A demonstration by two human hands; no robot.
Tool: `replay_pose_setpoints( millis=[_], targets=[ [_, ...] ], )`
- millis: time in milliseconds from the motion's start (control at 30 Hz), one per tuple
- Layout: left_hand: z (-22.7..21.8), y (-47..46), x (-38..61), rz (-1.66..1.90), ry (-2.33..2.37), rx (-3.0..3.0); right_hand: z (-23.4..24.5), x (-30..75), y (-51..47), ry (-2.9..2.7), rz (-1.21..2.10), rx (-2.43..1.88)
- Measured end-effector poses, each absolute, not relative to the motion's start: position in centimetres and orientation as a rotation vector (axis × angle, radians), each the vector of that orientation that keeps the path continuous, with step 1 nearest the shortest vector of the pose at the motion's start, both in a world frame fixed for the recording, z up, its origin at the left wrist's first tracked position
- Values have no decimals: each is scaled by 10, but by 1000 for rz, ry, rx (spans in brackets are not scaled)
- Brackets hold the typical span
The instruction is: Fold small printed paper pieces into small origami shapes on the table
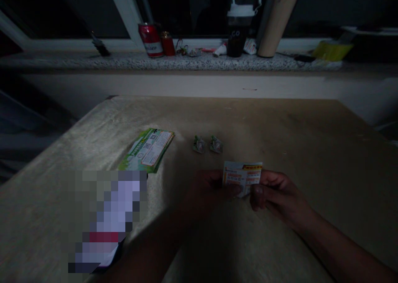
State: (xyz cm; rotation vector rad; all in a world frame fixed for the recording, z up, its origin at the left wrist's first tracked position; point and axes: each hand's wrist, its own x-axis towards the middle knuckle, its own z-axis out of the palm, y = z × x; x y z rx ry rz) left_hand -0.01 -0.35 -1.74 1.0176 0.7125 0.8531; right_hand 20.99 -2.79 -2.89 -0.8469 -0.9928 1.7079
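Between my hands is a small printed card [238,175], white with orange and yellow blocks of text, tilted up toward me. My left hand [214,187] pinches its left side, thumb across the front. On the right edge, my right hand [273,189] grips it between thumb and curled fingers. Just beyond the card lie two small clear packets [198,144] with green bits, side by side on the table [295,150]. A stack of green and white printed leaflets [147,150] rests to the left of my hands.
A blurred-out, lit phone-like object [108,220] lies at the near left. Behind the table, a speckled stone sill [186,63] holds a red can [151,40], a smaller red container [168,43], a lidded dark cup [238,32], a cardboard tube [276,21] and a yellow item [332,50].
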Motion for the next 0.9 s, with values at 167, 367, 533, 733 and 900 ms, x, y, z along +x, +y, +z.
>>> replay_pose_setpoints(
  millis=[167, 367, 533, 733, 900],
  targets=[
    [-18, -4, 0, 903, 748, 1065, -30, 209, -28, -965, 1713, -810],
    [-19, -4, -2, 923, 889, 1236, -27, 209, -29, -995, 1660, -837],
    [-15, -6, -4, 972, 979, 1470, -28, 209, -30, -1097, 1528, -900],
    [-9, -3, -7, 1177, 908, 1753, -19, 207, -34, -1240, 1199, -1014],
    [-6, 0, -20, 1240, 942, 1904, -9, 208, -38, -1339, 834, -1032]
  ],
)
